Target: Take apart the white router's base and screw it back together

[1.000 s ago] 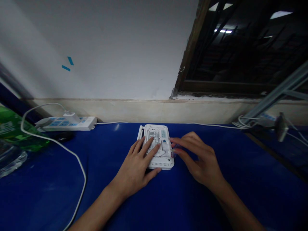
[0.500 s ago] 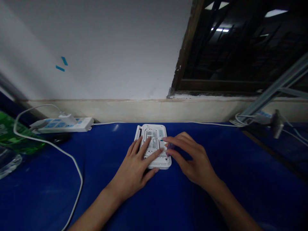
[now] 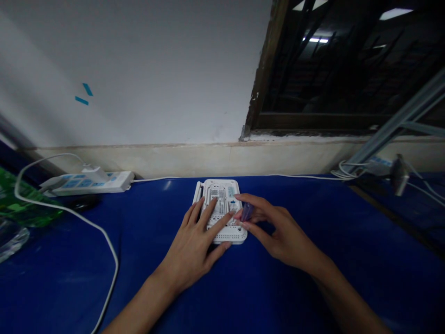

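Note:
A white router (image 3: pixel 227 192) lies on the blue table, its vented and labelled underside facing up, with a white antenna (image 3: pixel 198 192) along its left edge. My left hand (image 3: pixel 196 239) rests across the router's left and lower part, fingers spread and stretched out. At the router's right edge, my right hand (image 3: pixel 274 222) pinches a small purple translucent object (image 3: pixel 247 212) between thumb and fingers. The fingers partly cover this object, so its exact kind is unclear. A small dark blue mark (image 3: pixel 232 202) shows on the router close to the right fingertips.
A white power strip (image 3: pixel 118 182) with a plugged-in adapter stands against the wall at left. Its white cable (image 3: pixel 110 246) loops over the table. Green plastic packaging (image 3: pixel 31 211) lies at far left. A metal frame (image 3: pixel 377 134) and cables (image 3: pixel 344 171) occupy the right.
My right hand has tilted the purple object and shifted slightly, so more of it shows. The left hand stays on the router. The camera view has moved a little.

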### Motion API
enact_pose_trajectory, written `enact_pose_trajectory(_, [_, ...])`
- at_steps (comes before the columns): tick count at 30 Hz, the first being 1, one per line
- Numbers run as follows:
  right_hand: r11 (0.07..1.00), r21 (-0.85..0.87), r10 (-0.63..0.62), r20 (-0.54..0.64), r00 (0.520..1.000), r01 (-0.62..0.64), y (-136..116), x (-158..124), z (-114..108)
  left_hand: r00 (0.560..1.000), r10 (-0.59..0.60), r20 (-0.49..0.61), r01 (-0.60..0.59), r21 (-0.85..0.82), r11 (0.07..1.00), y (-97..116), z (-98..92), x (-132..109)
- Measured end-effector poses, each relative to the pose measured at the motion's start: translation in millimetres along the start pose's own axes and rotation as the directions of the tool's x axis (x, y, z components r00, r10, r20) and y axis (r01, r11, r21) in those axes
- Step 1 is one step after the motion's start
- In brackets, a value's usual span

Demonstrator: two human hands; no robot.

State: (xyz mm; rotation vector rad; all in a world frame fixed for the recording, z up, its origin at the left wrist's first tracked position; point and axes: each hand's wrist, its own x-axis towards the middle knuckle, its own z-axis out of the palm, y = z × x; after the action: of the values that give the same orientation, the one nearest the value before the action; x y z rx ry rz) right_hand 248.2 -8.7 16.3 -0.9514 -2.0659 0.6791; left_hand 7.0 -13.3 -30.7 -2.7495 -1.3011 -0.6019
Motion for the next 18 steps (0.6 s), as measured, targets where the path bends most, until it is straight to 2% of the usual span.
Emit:
enact_pose_trajectory(5, [0.989, 0.148, 0.025, -0.066, 0.998, -0.015, 3, 1, 2, 0.999, -0.038, 0.036, 0.040, -0.047, 0.998, 2, -5.1, 2])
enact_pose_trajectory(8, [0.975, 0.223, 0.040, -0.080, 0.996, -0.021, -1, 1, 6, 0.999, -0.018, 0.047, 0.022, -0.093, 0.995, 3, -11.3, 4])
enact_pose_trajectory(15, [0.940, 0.340, 0.020, -0.040, 0.999, -0.005, -11, 0, 14, 0.992, 0.077, 0.096, -0.047, -0.284, 0.958, -2, -18.9, 4])
enact_pose_trajectory(18, [0.929, 0.369, 0.007, -0.036, 0.999, 0.007, -12, 0, 15, 0.992, 0.080, 0.099, -0.043, -0.330, 0.943, -3, -19.2, 3])
